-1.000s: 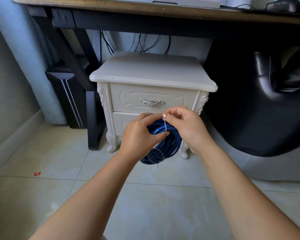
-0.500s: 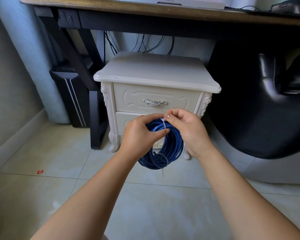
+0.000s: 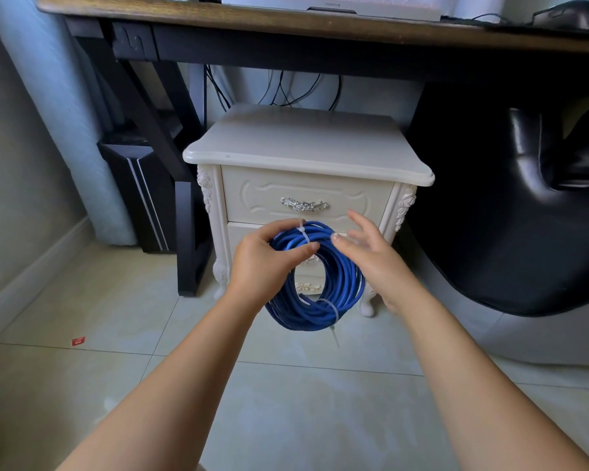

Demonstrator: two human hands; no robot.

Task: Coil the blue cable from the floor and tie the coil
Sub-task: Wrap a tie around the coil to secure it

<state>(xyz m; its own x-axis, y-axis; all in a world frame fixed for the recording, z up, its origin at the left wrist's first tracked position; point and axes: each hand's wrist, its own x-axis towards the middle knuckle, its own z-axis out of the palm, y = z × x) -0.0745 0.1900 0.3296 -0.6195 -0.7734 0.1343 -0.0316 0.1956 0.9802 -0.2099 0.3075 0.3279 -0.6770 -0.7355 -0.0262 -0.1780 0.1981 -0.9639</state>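
Your right hand (image 3: pixel 371 256) has come off the upper zip tie (image 3: pixel 305 236) it was pinching half a second ago. Its fingers (image 3: pixel 361 222) are now spread and released, just right of the coil's top, holding nothing. Your left hand (image 3: pixel 262 263) keeps its hold, fingers and thumb curled round the top of the blue cable (image 3: pixel 344 283) right beside that tie. The coil now faces you as a fuller ring than before. It hangs in the air in front of the nightstand's (image 3: pixel 306 147) lower drawer, clear of the floor (image 3: pixel 286 402). A second zip tie (image 3: pixel 332 311) binds the bottom of the ring, its tail pointing down.

The nightstand is white, with a silver handle (image 3: pixel 304 204) on its upper drawer, and stands on pale tiles under a dark wooden table (image 3: pixel 286 22). Left of the nightstand a black computer tower (image 3: pixel 140 185) stands behind the table's black leg (image 3: pixel 186 239), with a pale curtain (image 3: pixel 65 113) beyond. Right of the nightstand bulges a black leather seat (image 3: pixel 490 215). Behind the nightstand dark wires (image 3: pixel 286 90) hang down the wall. Front-left of it a small red scrap (image 3: pixel 78 340) lies on the tiles. Above and right of it a black mouse (image 3: pixel 572 15) sits on the table.
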